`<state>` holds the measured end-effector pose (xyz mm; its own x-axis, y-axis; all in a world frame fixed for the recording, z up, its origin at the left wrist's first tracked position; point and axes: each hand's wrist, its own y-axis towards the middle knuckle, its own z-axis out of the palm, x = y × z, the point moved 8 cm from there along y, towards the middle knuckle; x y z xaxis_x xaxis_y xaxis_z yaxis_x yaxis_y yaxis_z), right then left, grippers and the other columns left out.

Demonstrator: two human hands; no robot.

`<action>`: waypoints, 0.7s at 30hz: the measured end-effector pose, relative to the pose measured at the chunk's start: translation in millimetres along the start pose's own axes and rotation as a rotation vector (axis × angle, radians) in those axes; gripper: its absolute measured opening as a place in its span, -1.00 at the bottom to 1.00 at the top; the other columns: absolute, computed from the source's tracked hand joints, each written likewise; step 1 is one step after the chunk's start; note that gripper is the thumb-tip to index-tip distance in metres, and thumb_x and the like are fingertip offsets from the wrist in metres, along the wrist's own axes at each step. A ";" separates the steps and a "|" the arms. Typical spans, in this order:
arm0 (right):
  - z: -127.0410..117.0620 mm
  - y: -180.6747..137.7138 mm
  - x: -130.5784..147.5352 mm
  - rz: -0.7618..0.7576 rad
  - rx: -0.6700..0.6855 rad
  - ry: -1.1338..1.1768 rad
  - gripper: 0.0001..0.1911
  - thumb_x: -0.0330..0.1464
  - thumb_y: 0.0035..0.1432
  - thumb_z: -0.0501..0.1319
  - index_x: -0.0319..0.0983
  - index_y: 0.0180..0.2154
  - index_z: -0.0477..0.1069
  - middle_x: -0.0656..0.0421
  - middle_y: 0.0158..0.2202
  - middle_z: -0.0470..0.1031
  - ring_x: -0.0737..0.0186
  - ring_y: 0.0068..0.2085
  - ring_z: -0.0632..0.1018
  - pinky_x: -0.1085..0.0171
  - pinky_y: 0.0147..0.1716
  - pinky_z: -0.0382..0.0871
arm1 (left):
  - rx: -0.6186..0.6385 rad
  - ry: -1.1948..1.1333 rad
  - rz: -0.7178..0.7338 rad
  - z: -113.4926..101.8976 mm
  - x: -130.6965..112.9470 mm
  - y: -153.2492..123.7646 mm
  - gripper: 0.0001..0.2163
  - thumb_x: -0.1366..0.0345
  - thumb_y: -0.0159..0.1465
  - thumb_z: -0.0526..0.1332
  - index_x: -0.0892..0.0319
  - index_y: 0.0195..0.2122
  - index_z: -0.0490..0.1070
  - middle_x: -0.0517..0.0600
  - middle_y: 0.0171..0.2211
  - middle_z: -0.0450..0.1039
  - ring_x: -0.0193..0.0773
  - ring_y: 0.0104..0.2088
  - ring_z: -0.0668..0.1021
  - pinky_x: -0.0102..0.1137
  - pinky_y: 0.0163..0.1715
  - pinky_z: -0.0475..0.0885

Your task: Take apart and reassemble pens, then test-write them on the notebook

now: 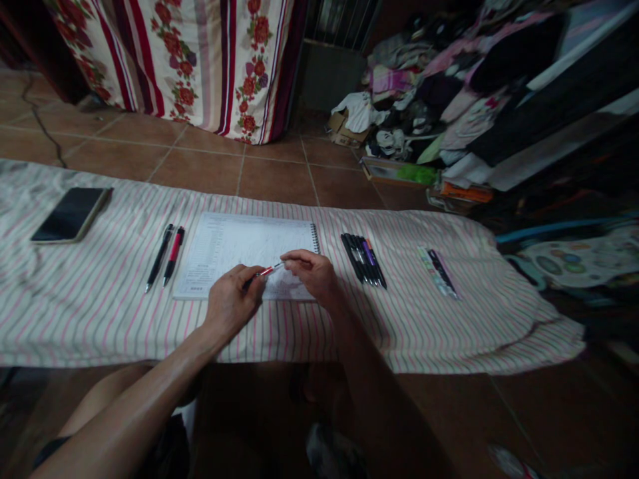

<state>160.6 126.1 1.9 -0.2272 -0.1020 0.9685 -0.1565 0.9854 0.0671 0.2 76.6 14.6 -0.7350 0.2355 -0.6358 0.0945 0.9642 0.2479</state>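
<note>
My left hand (233,293) is closed around a red and dark pen (266,271), its narrow end pointing right. A thin light-coloured piece runs from that end to the fingertips of my right hand (312,271), which are pinched together on it. Whether this piece is a refill or the pen's own tip is too small to tell. Both hands are over a spiral notebook (239,233) with a printed cover or page. Left of the notebook lie a black pen (160,258) and a red and black pen (174,256). Several mostly dark pens (364,259) form a row to its right.
A striped cloth (299,332) covers the low surface. A phone (72,214) lies at its left, and slim stationery items (440,271) lie at the right. Beyond are a tiled floor (269,176), a floral curtain (210,66) and a heap of clothes (424,93).
</note>
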 end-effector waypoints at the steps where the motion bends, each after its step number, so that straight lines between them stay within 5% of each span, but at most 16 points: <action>1: 0.6 -0.2 1.0 -0.008 0.005 -0.008 -0.83 -0.35 -0.04 0.22 -0.18 -0.35 0.54 0.20 -0.42 0.54 0.32 -0.44 0.48 0.32 -0.41 0.35 | 0.002 0.004 -0.001 0.1 0.0 -0.2 -0.76 0.23 0.29 0.07 0.10 -0.13 0.48 0.00 -0.32 0.51 -0.24 -0.32 0.52 -0.39 -0.35 0.35; 13: 6.2 -4.2 12.5 -0.117 0.024 -0.130 -0.82 -0.38 0.06 0.17 -0.18 -0.32 0.54 0.14 -0.26 0.54 0.24 -0.23 0.53 0.28 -0.26 0.39 | 0.027 0.035 -0.032 2.4 2.5 -1.1 -0.74 0.21 0.29 0.06 0.11 -0.12 0.48 0.02 -0.27 0.51 -0.21 -0.28 0.53 -0.36 -0.31 0.35; 21: 8.4 -3.7 10.1 -0.091 0.016 -0.189 -0.75 -0.39 0.06 0.18 -0.22 -0.18 0.46 0.16 -0.34 0.53 0.30 -0.34 0.54 0.30 -0.32 0.41 | 0.013 0.014 -0.036 2.8 2.8 -0.4 -0.76 0.22 0.29 0.08 0.11 -0.12 0.48 0.01 -0.28 0.51 -0.23 -0.29 0.52 -0.37 -0.33 0.35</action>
<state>150.8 120.3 9.4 -0.3873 -0.2158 0.8964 -0.1997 0.9688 0.1469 0.0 77.1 10.7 -0.7474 0.1994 -0.6338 0.0769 0.9734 0.2157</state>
